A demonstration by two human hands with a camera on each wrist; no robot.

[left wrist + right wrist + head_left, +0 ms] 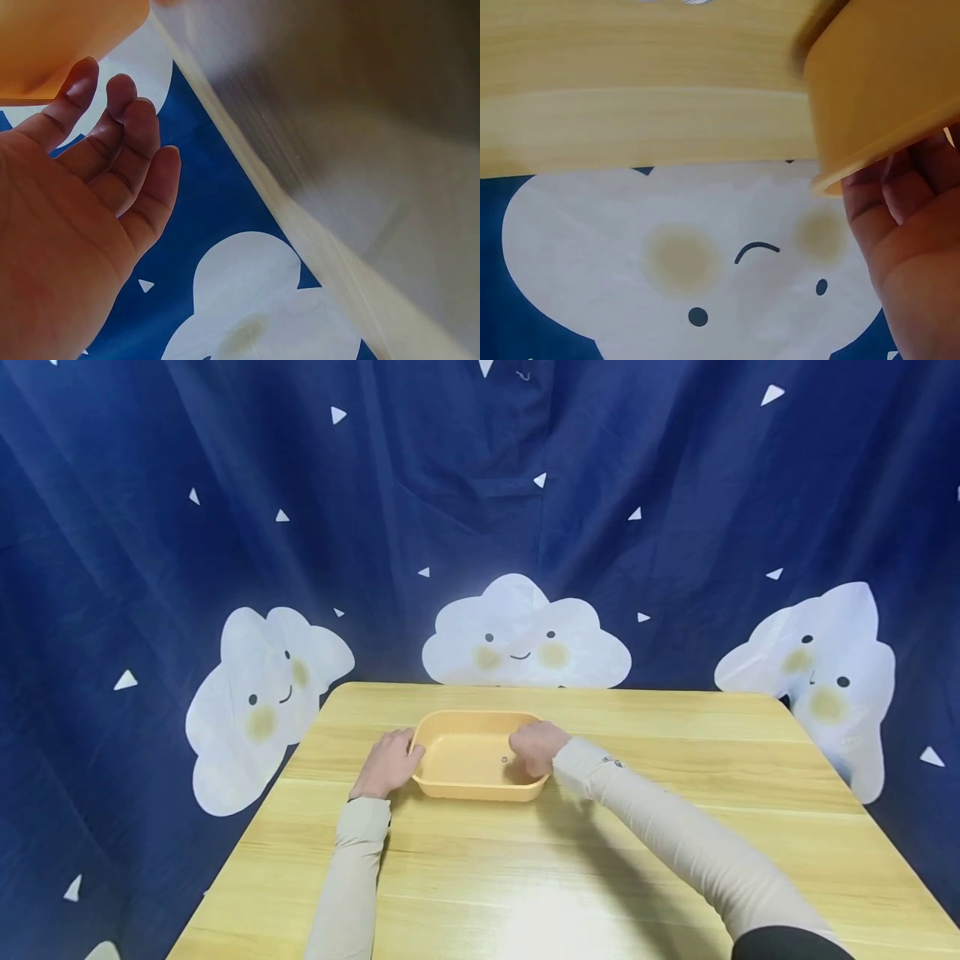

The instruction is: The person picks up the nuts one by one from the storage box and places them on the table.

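Observation:
A shallow yellow-orange plastic tray (480, 792) stands on the wooden table. My left hand (387, 763) holds its left end, the thumb over the rim; in the left wrist view, the index fingertip (84, 71) meets the tray's outer wall (67, 45). At the other end, my right hand (537, 747) reaches over the rim into the tray, knuckles up. Its fingertips are hidden behind the tray wall (900, 75) in the right wrist view, so I cannot tell whether they hold anything. A tiny shiny metal piece (505, 759) lies on the tray floor beside that hand.
Small shiny pieces (613, 762) show at the upper edge of my right sleeve (660, 814). Similar metal bits (697, 1) are cut off at the top of the right wrist view. Behind the table (675, 718) hangs a dark blue curtain (465, 468) with white clouds.

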